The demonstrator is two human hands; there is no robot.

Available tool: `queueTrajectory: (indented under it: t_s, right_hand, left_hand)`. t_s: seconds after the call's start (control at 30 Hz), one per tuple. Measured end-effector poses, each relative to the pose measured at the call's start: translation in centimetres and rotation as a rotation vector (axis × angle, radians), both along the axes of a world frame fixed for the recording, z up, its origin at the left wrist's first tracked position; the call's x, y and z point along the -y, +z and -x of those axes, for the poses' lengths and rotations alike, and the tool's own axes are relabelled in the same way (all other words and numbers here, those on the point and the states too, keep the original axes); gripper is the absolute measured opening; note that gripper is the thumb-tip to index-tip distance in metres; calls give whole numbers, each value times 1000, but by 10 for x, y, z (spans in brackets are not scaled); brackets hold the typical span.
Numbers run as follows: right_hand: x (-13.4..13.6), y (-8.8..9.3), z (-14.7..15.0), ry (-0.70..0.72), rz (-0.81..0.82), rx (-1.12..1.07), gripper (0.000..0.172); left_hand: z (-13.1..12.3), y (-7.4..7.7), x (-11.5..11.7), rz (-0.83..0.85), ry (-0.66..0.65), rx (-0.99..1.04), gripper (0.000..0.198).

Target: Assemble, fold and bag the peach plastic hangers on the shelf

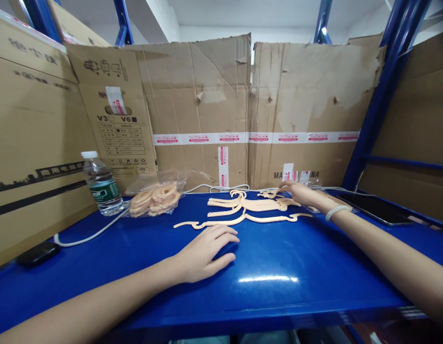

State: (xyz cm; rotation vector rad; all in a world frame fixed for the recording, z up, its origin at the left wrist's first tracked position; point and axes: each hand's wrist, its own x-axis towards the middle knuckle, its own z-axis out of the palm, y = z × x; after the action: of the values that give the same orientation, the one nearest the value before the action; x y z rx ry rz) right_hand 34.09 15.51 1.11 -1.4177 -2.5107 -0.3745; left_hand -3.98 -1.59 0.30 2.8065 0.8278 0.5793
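Your left hand (208,252) lies loosely spread, just beside the front hanger (224,222) on the blue table (271,301). Whether your right hand (299,193) pinches the curled pieces (267,194), I can't tell — dragging back low could skew the stacked hangers (262,205).

Right fingers (288,184): contact unclear
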Motion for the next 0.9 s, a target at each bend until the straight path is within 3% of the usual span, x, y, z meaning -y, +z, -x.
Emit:
queueTrajectory:
  t_s: [0.27,0.37,0.53,0.67,0.77,0.9]
  right_hand:
    - [20,26,8,134,-212,75,59]
    - [44,30,34,289,-318,76,58]
    - [99,22,97,574,-308,92,52]
    - [127,18,125,638,-315,133,41]
    - [129,19,126,679,-356,124,42]
    - [105,15,109,488,-414,-118,31]
  left_hand:
    - [-3,-1,-2,174,67,301,23]
    - [-6,0,-9,462,163,548,24]
    - [-6,1,-16,986,259,952,36]
    - [-4,-1,-16,1094,225,940,31]
    - [-3,-3,-17,1130,220,939,31]
    - [-2,0,-20,1124,212,1067,31]
